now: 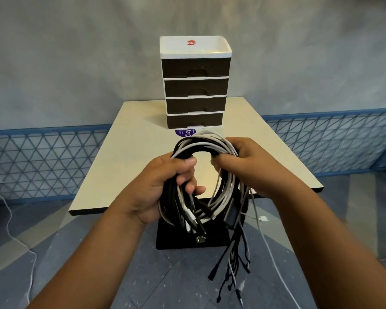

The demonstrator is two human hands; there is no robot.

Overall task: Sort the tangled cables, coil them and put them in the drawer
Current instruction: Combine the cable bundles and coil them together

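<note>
We held the mixed bundle of black and white cables (204, 150) before the brown four-drawer plastic cabinet (194, 85), left hand (165, 188) and right hand (245, 166) both closed around it. The hanging ends could knot again, we judged.

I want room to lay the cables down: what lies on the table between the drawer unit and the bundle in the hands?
In the head view, only a purple sticker before the drawer unit; the cable bundle partly hides it.
</note>
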